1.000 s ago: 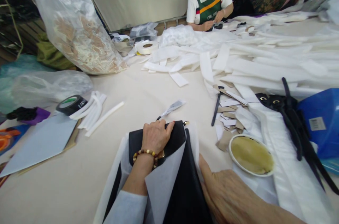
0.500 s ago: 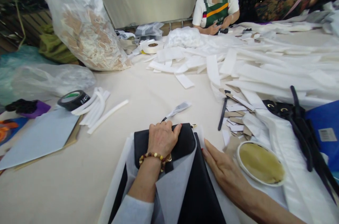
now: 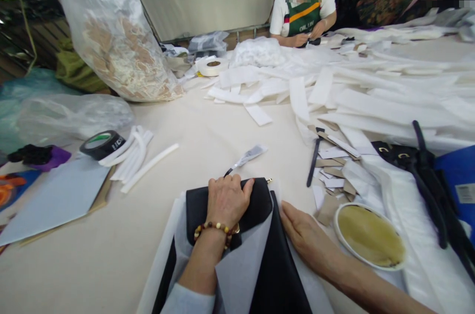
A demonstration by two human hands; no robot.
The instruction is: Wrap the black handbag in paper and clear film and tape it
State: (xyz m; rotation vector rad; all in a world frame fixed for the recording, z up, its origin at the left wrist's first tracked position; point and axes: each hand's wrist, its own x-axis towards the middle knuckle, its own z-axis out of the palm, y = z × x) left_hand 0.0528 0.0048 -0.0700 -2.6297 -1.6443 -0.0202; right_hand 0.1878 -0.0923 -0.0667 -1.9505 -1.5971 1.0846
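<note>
A black handbag (image 3: pixel 280 259) lies on the table right in front of me, with white tissue paper (image 3: pixel 243 264) folded over its front and under its flap. My left hand (image 3: pixel 227 202), with a beaded bracelet at the wrist, rests on the flap; its fingers curl over the top edge and the thumb points right. Part of a gold clasp shows beside that wrist. Along the bag's right side lies my right hand (image 3: pixel 302 230), fingers stretched out and close together against the edge and paper; its fingertips are partly hidden. A tag in a clear sleeve (image 3: pixel 248 155) lies just beyond the bag.
To the left are black tape (image 3: pixel 103 145), white tubes (image 3: pixel 129 156) and a light blue sheet (image 3: pixel 55 195). A round yellowish tub (image 3: pixel 371 235), card scraps (image 3: pixel 334 170) and black straps (image 3: pixel 426 175) lie right. White strips (image 3: pixel 356 81) spread behind; a co-worker (image 3: pixel 304 12) sits beyond.
My right hand has slid slightly along the bag's right edge, its fingertips now less visible. My left hand keeps its hold on the flap. The view has shifted a little.
</note>
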